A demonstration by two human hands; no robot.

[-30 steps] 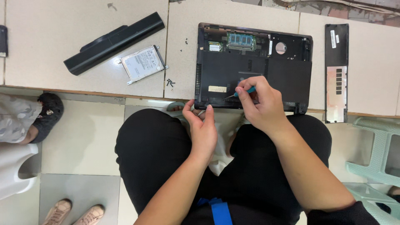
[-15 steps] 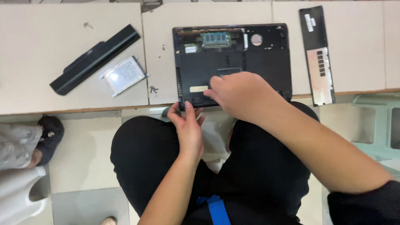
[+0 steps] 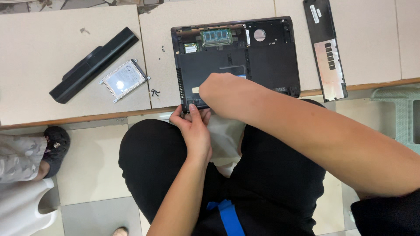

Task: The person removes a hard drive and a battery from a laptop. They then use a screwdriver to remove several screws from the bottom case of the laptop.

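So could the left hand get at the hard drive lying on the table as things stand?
Probably yes. The left hand grips the laptop's near edge, and the hard drive lies to its left on bare table, with only small screws between them.

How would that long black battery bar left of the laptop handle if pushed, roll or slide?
The battery bar looks rigid, so it likely won't flex. One long edge seems rounded, so it may rock rather than roll freely. Pushed at one end, it would probably pivot towards the hard drive.

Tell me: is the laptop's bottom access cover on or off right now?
Off. The laptop lies underside up with its green memory board exposed, and the long black cover panel lies separately on the table to its right.
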